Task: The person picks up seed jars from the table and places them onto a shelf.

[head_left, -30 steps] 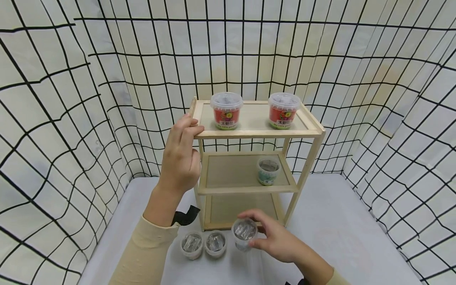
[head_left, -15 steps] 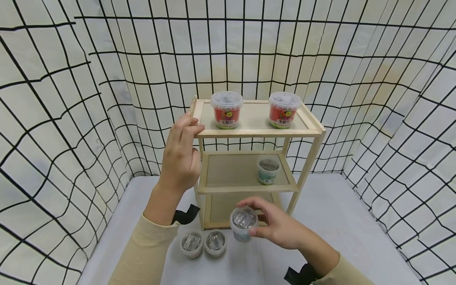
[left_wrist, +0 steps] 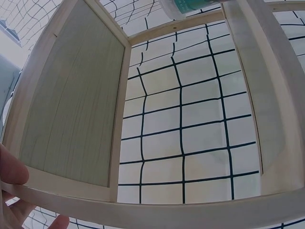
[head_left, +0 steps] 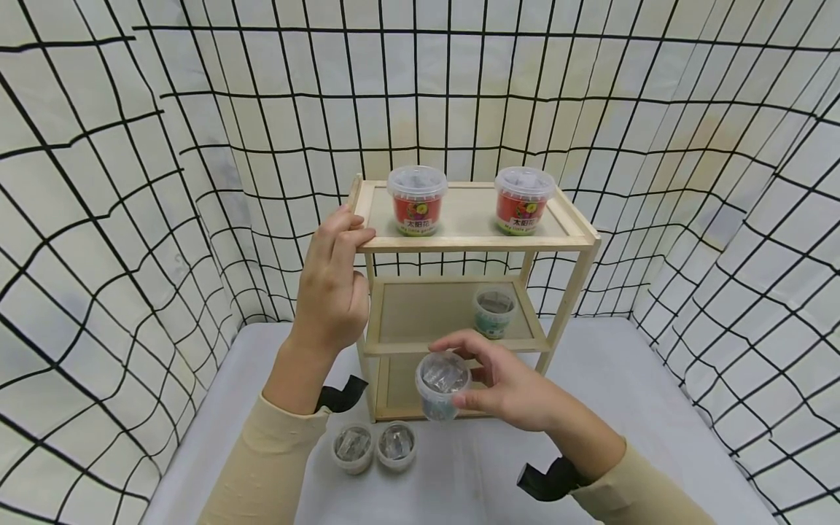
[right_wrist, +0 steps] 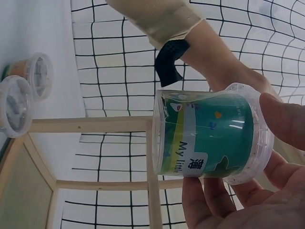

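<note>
In the head view my right hand (head_left: pixel 512 386) holds a clear plastic tub (head_left: pixel 434 401) between thumb and fingers, raised in front of the bottom tier of a wooden shelf (head_left: pixel 472 246). The right wrist view shows its teal label reading "My little", with the fingers around the lid end. My left hand (head_left: pixel 330 292) grips the shelf's upper left corner, fingertips over the top edge. Farther right, a similar teal tub (head_left: pixel 494 321) stands on the middle tier. Two red-labelled tubs (head_left: pixel 418 211) with clear lids sit apart on the top tier.
Two lidded tubs (head_left: pixel 353 448) stand side by side on the white tabletop (head_left: pixel 630 408), left of centre in front of the shelf. White walls with a black grid (head_left: pixel 459 80) surround the table on the back and sides.
My right hand has lifted the tub up from low over the table, away from me toward the shelf and slightly left. The left hand has stayed at the shelf corner.
</note>
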`<state>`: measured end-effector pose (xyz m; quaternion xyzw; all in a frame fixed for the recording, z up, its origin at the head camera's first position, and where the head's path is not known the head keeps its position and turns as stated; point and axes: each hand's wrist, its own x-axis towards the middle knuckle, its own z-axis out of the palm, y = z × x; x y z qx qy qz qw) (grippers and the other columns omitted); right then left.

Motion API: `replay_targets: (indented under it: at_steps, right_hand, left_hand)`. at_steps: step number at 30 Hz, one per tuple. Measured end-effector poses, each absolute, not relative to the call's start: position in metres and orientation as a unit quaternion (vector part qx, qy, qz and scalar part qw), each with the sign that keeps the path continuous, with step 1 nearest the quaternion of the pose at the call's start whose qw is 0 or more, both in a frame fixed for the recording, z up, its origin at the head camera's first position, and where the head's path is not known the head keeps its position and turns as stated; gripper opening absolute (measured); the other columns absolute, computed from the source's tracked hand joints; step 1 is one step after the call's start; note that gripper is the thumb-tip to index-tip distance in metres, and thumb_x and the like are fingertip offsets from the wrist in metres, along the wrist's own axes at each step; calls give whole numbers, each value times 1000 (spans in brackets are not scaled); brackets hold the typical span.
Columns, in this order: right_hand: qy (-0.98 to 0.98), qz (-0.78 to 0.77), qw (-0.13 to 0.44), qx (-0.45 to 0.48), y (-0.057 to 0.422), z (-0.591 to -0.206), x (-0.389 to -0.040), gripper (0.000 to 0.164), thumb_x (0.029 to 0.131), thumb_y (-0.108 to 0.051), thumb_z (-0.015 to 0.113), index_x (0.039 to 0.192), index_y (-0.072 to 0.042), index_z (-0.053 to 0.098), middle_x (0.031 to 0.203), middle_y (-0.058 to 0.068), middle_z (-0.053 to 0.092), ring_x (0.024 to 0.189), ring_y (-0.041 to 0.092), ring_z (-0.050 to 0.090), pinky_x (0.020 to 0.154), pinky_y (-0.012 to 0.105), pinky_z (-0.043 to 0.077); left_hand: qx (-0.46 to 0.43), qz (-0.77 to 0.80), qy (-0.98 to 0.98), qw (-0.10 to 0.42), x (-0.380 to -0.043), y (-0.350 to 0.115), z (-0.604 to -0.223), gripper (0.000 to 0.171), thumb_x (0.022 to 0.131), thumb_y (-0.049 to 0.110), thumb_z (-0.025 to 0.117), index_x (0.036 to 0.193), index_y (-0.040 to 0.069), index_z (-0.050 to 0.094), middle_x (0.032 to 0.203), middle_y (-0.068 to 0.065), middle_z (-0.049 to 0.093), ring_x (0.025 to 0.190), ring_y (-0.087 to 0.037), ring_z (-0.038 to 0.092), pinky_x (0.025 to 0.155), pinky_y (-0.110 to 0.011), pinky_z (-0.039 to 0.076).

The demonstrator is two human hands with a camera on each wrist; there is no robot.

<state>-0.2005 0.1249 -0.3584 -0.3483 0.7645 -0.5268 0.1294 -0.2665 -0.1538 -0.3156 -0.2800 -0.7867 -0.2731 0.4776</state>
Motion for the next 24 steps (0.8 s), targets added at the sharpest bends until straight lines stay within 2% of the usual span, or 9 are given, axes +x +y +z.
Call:
replay_targets:
  at_steps: [4,11,20,24]
  right_hand:
    - [769,-520,116,-353,120,-351,-203,66,90,5,76,150,-12,54,155,16,53,133,31,55,105,33,58]
    - [770,-528,108,-341,113,-344,-210,65,88,7,77,148,-6,55,148,13,57,129,30,57,99,34,62]
    - [783,-538,101,-297,101,-334,-221,66,88,3,81,148,-10,56,146,14,58,121,30,64,92,35,65]
    - [788,-536,94,-287,97,-334,-225,67,88,2,81,149,-9,56,148,13,58,122,31,65,94,37,65]
  left_hand:
    - [-281,-274,-786,478,-267,-154,-315,55,81,-2,36,130,-3,60,145,-21,55,151,-35,48,127,-46,40]
    - [-284,-273,-785,478,-267,-152,-316,55,80,-2,36,130,-3,60,144,-21,55,150,-35,49,127,-46,41]
    - [-283,-275,-783,481,-267,-154,-316,56,79,-2,37,129,-3,61,144,-21,56,153,-34,47,128,-45,40]
    - [-282,-276,-783,481,-267,-154,-316,56,79,-2,37,129,-3,61,144,-21,56,153,-33,47,128,-45,40]
